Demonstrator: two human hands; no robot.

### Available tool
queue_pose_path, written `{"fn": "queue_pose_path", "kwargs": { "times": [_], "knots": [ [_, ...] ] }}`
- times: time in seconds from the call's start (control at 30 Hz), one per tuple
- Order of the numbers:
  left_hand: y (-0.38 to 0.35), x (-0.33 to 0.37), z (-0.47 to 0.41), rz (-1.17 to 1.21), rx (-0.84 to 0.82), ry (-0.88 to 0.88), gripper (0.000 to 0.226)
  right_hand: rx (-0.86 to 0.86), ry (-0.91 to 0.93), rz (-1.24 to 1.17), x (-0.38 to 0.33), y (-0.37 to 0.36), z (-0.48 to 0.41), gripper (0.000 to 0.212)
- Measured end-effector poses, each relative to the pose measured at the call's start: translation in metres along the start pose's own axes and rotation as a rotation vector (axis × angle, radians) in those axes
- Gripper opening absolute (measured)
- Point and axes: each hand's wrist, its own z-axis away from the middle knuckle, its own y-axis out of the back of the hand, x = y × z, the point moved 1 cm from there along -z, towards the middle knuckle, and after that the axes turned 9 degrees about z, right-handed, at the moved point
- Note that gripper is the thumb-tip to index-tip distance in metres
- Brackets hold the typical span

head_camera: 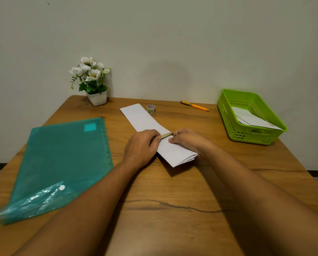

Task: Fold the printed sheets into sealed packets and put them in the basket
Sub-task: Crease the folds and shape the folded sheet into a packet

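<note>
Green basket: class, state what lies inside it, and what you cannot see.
Inside the green basket lie white folded paper packets, overlapping, at least two. The near wall and the top packet hide anything beneath.

From the folded sheet (141, 117) — folder (62, 159) at eight o'clock, plant (91, 80) eleven, tape roll (151, 108) twelve, pen (195, 105) one, basket (233, 124) two.

Folded sheet (145, 119) lies diagonally mid-counter (173, 191). Left hand (141, 145) and right hand (187, 139) pinch a short tape strip (166, 135) stretched between them above it. Green basket (226, 115), far right, contains white packets (254, 119).
</note>
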Motion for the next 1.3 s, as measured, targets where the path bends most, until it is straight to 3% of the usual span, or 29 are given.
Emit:
{"fn": "queue_pose_path", "kwargs": {
  "times": [0.2, 0.27, 0.57, 0.83, 1.0, 1.13, 1.3],
  "knots": [
    [0.002, 0.003, 0.001, -0.006, 0.007, 0.001, 0.023, 0.013, 0.0, -0.058, -0.006, -0.002, -0.016, 0.032],
    [0.002, 0.002, 0.001, -0.03, 0.011, 0.024, 0.023, 0.003, -0.001, -0.074, -0.002, -0.001, -0.014, 0.03],
    [-0.002, 0.0, -0.003, -0.083, 0.005, 0.041, 0.027, -0.128, -0.029, -0.212, 0.035, 0.014, 0.02, 0.043],
    [-0.002, 0.001, -0.001, -0.065, 0.0, 0.003, 0.024, -0.003, -0.029, -0.275, 0.016, 0.002, 0.007, 0.04],
    [0.0, 0.001, 0.0, -0.026, 0.004, -0.014, 0.023, 0.088, -0.008, -0.302, -0.003, -0.012, -0.004, 0.027],
    [0.0, 0.001, 0.0, -0.026, 0.01, -0.003, 0.022, 0.134, 0.006, -0.309, -0.003, -0.019, -0.007, 0.038],
    [0.0, -0.001, -0.001, -0.049, 0.017, 0.028, 0.023, 0.048, 0.017, -0.432, 0.014, -0.015, 0.005, 0.055]
  ]
}}
